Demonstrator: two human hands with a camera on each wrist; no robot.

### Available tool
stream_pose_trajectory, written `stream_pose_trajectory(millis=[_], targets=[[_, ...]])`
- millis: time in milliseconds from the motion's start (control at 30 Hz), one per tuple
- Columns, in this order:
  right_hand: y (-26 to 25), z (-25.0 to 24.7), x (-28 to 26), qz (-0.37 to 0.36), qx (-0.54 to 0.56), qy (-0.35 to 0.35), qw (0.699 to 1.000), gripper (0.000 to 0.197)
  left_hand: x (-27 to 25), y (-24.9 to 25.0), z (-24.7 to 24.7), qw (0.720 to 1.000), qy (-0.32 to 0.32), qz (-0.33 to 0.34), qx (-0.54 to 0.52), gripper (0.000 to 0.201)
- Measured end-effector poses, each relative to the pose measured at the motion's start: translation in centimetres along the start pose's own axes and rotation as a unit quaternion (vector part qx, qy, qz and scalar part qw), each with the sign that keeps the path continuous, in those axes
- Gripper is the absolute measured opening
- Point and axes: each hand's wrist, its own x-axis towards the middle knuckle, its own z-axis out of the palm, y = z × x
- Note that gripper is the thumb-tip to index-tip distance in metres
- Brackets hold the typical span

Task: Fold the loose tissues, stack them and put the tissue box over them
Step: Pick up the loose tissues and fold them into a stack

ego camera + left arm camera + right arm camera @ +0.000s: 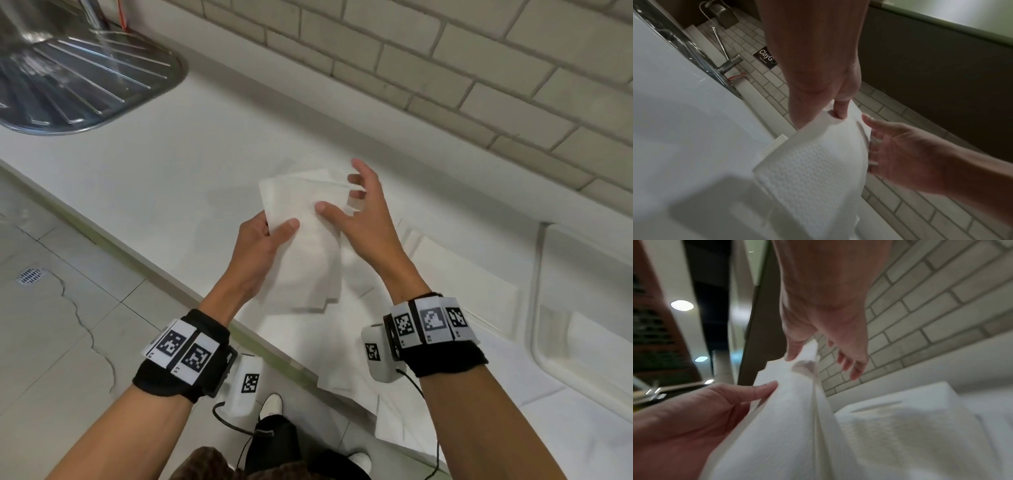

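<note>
I hold a bundle of white embossed tissues (308,246) upright above the white counter (154,178). My left hand (277,229) grips its left edge, thumb on the front and fingers behind. My right hand (339,195) pinches the upper right part between thumb and a finger, with the other fingers spread behind. In the left wrist view the left hand (830,112) holds the tissues (813,170). In the right wrist view the right hand (799,360) pinches them (793,418). Loose tissues (455,284) lie flat on the counter below. The white tissue box (582,308) lies at the right.
A steel sink drainboard (78,75) sits at the far left, with a tap (725,53) behind it. A brick-tiled wall (445,68) backs the counter. More tissues (346,363) overhang the counter's front edge. Tiled floor with a drain (30,275) lies below.
</note>
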Motion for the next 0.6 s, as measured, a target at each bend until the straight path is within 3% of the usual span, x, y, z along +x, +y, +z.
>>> stream_pose_trajectory(millis=[67, 133, 200, 267, 433, 600], targets=[[1.3, -0.4, -0.8, 0.079, 0.102, -0.060, 0.990, 0.084, 0.1, 0.2, 0.2, 0.999, -0.002, 0.022, -0.029, 0.027], [2.3, -0.3, -1.7, 0.120, 0.157, -0.122, 0.973, 0.064, 0.2, 0.5, 0.6, 0.998, -0.018, 0.041, -0.033, 0.029], [3.0, 0.3, -2.5, 0.117, 0.152, -0.107, 0.975, 0.038, 0.3, 0.2, 1.0, 0.998, -0.035, 0.047, -0.001, 0.037], [3.9, 0.9, -3.0, 0.108, 0.156, -0.067, 0.979, 0.029, 0.5, -0.6, 1.0, 0.997, -0.046, 0.037, 0.039, 0.043], [4.3, 1.1, -3.4, 0.102, 0.176, -0.048, 0.978, 0.030, 0.2, -2.4, 0.6, 0.998, -0.046, 0.028, 0.028, 0.031], [4.5, 1.6, -4.0, 0.092, 0.176, -0.048, 0.979, 0.035, 0.1, -3.1, 0.7, 0.998, -0.055, 0.022, 0.010, 0.042]])
